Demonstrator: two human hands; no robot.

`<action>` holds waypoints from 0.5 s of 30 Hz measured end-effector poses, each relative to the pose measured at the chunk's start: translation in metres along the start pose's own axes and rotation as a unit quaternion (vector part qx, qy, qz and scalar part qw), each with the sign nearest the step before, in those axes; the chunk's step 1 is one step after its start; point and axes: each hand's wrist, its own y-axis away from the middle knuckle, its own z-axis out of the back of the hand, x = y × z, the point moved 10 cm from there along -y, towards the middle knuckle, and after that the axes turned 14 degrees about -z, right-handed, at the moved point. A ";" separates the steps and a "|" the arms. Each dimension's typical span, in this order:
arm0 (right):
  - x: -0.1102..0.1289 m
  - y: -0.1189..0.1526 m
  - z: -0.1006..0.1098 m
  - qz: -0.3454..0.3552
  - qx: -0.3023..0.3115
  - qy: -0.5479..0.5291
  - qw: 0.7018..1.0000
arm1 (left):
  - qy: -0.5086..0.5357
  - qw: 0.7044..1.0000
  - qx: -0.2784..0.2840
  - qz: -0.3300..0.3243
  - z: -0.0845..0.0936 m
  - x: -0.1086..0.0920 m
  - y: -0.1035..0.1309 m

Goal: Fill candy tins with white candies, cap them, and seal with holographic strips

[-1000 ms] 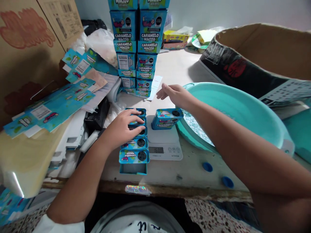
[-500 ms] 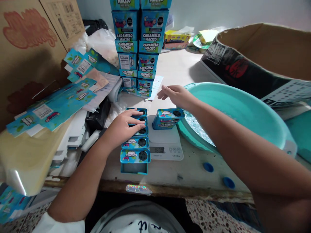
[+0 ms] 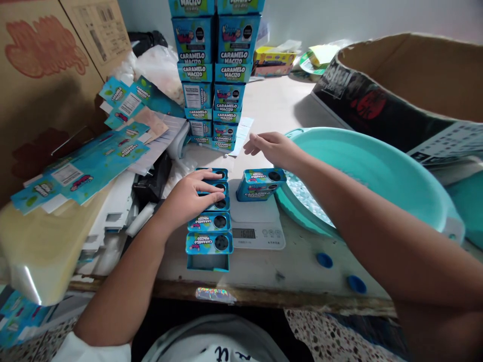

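My left hand point(image 3: 198, 195) lies over a row of blue candy tins point(image 3: 209, 243) with round dark openings in their lids, its fingers spread across the farther ones. The nearest end of the row is an open tray point(image 3: 208, 262) with nothing seen inside it. To the right, one blue tin point(image 3: 260, 184) stands upright on a white digital scale point(image 3: 269, 236), whose display shows digits. Behind that tin, in the air, is my right hand point(image 3: 273, 147), fingers loosely extended and nothing visible in them. The forearm passes over a turquoise basin point(image 3: 385, 166) containing small white candies point(image 3: 302, 193).
Two stacks of blue candy boxes point(image 3: 196, 42) rise at the back. Flat printed cartons point(image 3: 86, 168) and papers pile up at left beside a large cardboard box point(image 3: 49, 100). An open black-printed box point(image 3: 350, 95) stands behind the basin. Two blue caps point(image 3: 324, 260) lie near the table's front edge.
Almost nothing differs. Both hands keep the same places, and the tin stays on the scale; the whole view has shifted very slightly.
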 end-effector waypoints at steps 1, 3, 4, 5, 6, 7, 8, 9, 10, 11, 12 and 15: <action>0.000 0.000 0.000 0.000 0.000 0.002 1.000 | 0.000 1.000 0.000 0.002 0.000 0.000 0.000; 0.000 -0.001 -0.001 0.002 0.001 0.007 1.000 | 0.000 1.000 -0.001 0.006 0.000 0.000 0.000; 0.001 -0.001 -0.001 0.003 0.002 0.009 1.000 | 0.000 1.000 0.000 0.007 0.000 -0.001 0.000; 0.001 -0.001 -0.001 0.004 0.002 0.010 1.000 | 0.000 1.000 -0.001 0.009 0.000 -0.001 0.000; 0.001 -0.001 -0.001 0.005 0.002 0.012 1.000 | 0.001 1.000 -0.002 0.011 0.001 -0.001 0.000; 0.001 -0.001 -0.001 0.007 0.001 0.013 1.000 | 0.001 1.000 -0.003 0.013 0.001 -0.001 0.000; 0.001 -0.001 -0.001 0.008 0.001 0.013 1.000 | 0.001 1.000 -0.005 0.014 0.001 -0.001 0.000; 0.001 -0.001 -0.001 0.009 0.000 0.013 1.000 | 0.000 1.000 -0.005 0.012 0.001 -0.001 0.001; 0.001 -0.001 -0.001 0.009 0.001 0.013 1.000 | -0.001 1.000 -0.005 0.010 0.001 -0.001 0.001; 0.000 -0.001 -0.001 0.009 0.001 0.012 1.000 | -0.003 1.000 -0.005 0.008 0.000 -0.001 0.001; 0.000 -0.002 -0.001 0.008 0.001 0.012 1.000 | -0.005 1.000 -0.003 0.006 0.000 -0.001 0.001; -0.001 -0.003 -0.001 0.008 -0.003 0.016 1.000 | -0.006 1.000 -0.004 0.000 0.000 0.000 0.001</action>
